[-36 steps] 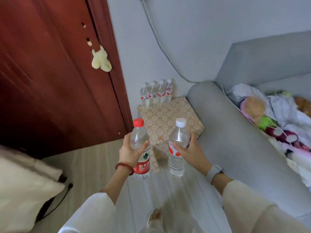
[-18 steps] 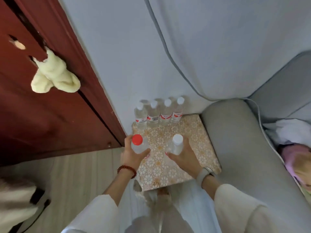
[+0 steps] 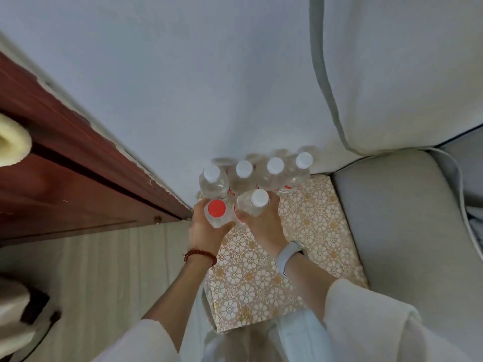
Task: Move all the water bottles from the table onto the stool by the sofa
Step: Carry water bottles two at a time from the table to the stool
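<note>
Four white-capped bottles [image 3: 257,176] stand along the stool [image 3: 313,231] by the wall. Her left hand [image 3: 206,231] grips a red-capped bottle [image 3: 217,212], her right hand [image 3: 264,226] a white-capped bottle [image 3: 254,203], both just in front of that row.

Soft, dim, bluish daylight is falling evenly, casting only faint shadows. Wide-angle distortion is bending the door frame [image 3: 86,163] and wall [image 3: 183,74] at the edges, and mild blur is softening the whole view.
</note>
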`<state>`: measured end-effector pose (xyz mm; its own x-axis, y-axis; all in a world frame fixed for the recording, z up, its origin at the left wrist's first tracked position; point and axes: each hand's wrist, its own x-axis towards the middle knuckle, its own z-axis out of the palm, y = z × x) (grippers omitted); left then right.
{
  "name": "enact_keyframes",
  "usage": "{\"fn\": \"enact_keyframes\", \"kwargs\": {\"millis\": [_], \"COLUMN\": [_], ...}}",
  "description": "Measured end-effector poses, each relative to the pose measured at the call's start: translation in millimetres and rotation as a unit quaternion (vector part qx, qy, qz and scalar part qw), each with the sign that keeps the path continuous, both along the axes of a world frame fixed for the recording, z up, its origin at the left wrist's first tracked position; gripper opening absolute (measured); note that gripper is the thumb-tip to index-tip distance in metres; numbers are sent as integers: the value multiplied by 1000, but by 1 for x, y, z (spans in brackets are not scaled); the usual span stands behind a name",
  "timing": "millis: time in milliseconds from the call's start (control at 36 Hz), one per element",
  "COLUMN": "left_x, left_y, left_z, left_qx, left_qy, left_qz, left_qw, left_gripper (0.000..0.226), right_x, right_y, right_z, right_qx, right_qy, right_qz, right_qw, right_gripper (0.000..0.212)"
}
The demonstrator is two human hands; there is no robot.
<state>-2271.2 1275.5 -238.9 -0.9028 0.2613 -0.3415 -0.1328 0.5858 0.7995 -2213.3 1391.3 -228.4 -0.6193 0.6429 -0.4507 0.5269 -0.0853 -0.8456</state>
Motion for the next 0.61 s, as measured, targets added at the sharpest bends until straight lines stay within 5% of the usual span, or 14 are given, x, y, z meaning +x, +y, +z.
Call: {"fn": "enact_keyframes", "kwargs": {"millis": [250, 611], "left_x": [-1, -9], "left_y": [-2, -5], "left_z": [0, -2], "left_qx": [62, 100], "left_qy": [-35, -79], "left_qz": [4, -10], "left_qw": [997, 992], "left_gripper": [70, 68], "right_x": [1, 2], "right_y": [-6, -16], "right_z": [-2, -4], "right_qx": [-75, -47], "right_qy": [24, 61], "right_qz": [-54, -58], "right_qw": [995, 995], "right_gripper": [57, 55]}}
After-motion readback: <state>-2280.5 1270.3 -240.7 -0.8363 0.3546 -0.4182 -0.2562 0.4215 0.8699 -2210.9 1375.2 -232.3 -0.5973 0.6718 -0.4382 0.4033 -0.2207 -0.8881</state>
